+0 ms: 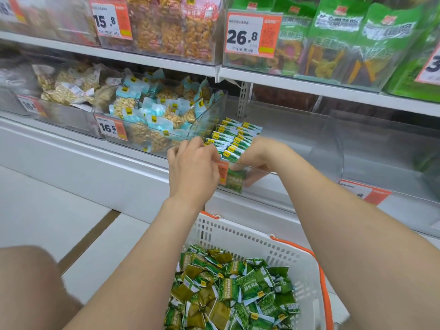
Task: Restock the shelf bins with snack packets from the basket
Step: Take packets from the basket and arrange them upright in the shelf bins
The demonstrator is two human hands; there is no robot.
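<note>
A white basket [281,248] with orange handles sits low in front of me, holding several small green snack packets [238,289]. Above it is a clear shelf bin [307,148] with rows of the same green packets [234,139] standing on edge at its left side. My left hand [192,167] reaches over the bin's front wall, its fingertips pinching at the nearest row of packets. My right hand [257,160] is inside the bin, fingers curled round a green packet [235,181] seen through the front wall.
To the left stands a clear bin of blue-and-white nut packets [157,115] with a 16.5 price tag. The right part of the green-packet bin is bare. Upper shelf bins hold orange snacks and green bags [345,39]. My knee [31,282] is at the lower left.
</note>
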